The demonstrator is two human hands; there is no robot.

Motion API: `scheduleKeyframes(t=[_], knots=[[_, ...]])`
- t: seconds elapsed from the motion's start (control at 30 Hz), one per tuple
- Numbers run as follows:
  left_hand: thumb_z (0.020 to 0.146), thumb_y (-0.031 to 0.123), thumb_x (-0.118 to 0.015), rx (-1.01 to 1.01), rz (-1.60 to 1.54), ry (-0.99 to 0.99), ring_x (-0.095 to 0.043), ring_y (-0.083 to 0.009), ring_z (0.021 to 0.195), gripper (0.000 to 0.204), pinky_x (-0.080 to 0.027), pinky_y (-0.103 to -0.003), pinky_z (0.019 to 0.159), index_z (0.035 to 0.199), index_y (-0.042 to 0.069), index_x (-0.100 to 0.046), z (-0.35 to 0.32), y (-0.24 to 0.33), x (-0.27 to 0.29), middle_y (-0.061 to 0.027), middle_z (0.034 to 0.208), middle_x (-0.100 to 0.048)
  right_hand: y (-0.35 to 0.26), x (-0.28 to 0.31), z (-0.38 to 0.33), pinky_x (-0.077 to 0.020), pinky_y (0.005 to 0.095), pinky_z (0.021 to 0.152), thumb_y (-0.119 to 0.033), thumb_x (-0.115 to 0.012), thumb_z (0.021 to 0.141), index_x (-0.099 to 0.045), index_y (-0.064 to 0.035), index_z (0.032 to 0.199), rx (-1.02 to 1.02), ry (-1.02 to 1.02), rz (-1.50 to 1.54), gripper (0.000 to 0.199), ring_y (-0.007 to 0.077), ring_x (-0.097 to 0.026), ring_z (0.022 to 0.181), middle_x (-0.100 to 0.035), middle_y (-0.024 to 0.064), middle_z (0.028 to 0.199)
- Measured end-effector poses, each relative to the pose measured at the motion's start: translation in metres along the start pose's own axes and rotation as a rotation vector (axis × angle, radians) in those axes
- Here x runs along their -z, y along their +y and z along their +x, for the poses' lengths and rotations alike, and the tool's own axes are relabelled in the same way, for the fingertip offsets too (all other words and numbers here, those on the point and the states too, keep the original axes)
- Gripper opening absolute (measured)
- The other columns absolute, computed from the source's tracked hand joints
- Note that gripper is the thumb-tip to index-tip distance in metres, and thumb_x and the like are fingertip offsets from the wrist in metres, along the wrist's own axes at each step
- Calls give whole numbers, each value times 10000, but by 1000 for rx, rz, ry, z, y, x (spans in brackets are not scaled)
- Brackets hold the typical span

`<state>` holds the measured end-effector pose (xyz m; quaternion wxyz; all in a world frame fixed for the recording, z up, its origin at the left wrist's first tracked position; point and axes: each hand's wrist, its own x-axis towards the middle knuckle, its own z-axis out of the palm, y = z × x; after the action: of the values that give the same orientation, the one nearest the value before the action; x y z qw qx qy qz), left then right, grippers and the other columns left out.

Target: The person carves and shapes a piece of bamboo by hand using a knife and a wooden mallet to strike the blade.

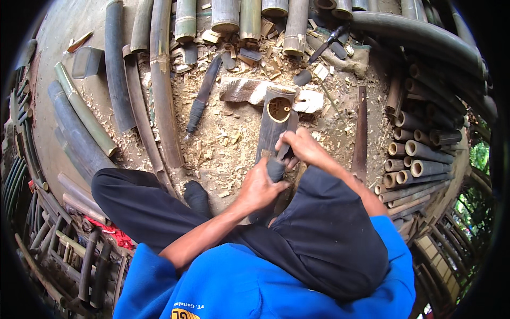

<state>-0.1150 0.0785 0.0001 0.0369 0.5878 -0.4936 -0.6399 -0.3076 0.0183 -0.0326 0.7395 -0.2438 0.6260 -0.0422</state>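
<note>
In front of me, a dark bamboo tube (272, 130) slants toward my lap, an oval opening cut near its far end. That end rests against a pale, rough-hewn wood block (239, 90). My left hand (259, 186) is closed round a dark, wrapped handle (275, 170); whatever it belongs to is mostly hidden. Just beyond it, my right hand (302, 146) pinches a small dark flat piece (285, 152) over the tube's near part. I cannot tell whether that piece touches the handle. A knife (204, 95) with a wrapped grip lies left of the block.
Wood chips cover the ground around the block. Long bamboo poles (159, 80) lie at left, and cut tubes (225, 18) line the far side. At right are a saw-like blade (361, 133) and stacked bamboo (419, 167). Another dark-handled knife (329, 42) lies far right.
</note>
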Motion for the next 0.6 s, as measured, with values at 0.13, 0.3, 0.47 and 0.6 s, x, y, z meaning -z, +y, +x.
scheduleKeyframes(t=[0.13,0.3,0.47,0.6], knots=[[711,287,-915,162,94,13,-750,-389,867,509,-589,-458,820,1074,4,-695,-6,-5,67,-212,911,-754,-15,-32,10,-649,362,623,-273,-510,1045,-681,76,1010,61,-106,266,390,247,-722,670,-723,199,895],[688,208,-852,-59,905,225,-743,-345,720,273,-595,-467,716,837,8,-743,27,79,141,-209,763,-731,-26,-63,18,-656,412,769,-208,-518,1071,-627,60,1172,442,-207,1035,306,256,-723,968,-695,170,1127],[736,74,-783,-455,1436,266,-754,-241,763,93,-557,-440,667,756,62,-693,29,164,93,-119,760,-732,-17,-63,18,-550,509,1004,-311,-435,1091,-622,-21,1234,424,-308,1595,373,269,-665,1145,-690,142,1201],[843,122,-749,-415,1658,302,-725,-181,718,98,-585,-369,667,783,59,-703,32,142,85,-112,736,-712,-19,-81,21,-465,468,1095,-477,-450,1083,-562,-47,1381,438,-435,1426,535,244,-579,1289,-629,78,1380]])
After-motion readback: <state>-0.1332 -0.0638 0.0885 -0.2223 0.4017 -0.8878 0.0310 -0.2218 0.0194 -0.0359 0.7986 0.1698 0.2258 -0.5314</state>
